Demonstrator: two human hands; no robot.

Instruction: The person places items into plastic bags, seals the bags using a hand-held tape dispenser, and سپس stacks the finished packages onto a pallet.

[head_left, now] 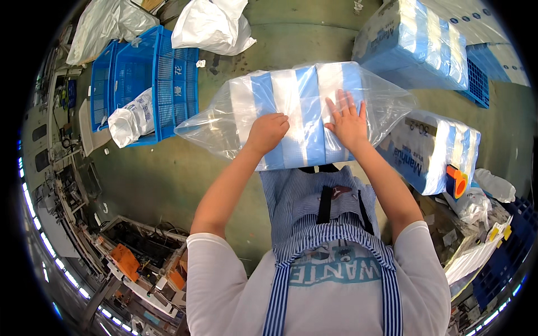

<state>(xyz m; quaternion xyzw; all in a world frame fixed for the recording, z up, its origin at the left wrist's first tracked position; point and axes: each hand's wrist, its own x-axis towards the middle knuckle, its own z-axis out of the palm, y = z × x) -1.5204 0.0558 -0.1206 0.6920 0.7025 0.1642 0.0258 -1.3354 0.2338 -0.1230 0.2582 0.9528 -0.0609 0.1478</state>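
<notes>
In front of my body lies a large clear plastic bag (216,120) filled with a row of blue-and-white packs (307,92). Its loose film flares out to a point at the left end and spreads wide at the right end. My left hand (269,133) is closed on the near middle of the bag, its fingers curled in at the film. My right hand (348,119) lies flat on top toward the right end, fingers spread. What the packs rest on is hidden beneath them.
Blue plastic crates (171,84) holding a white sack (131,119) stand at the left. White bags (212,25) lie at the far side. At the right are wrapped bales (412,45), and an orange tape dispenser (457,182) sits against a nearer bale (426,148). Machinery (134,257) fills the lower left.
</notes>
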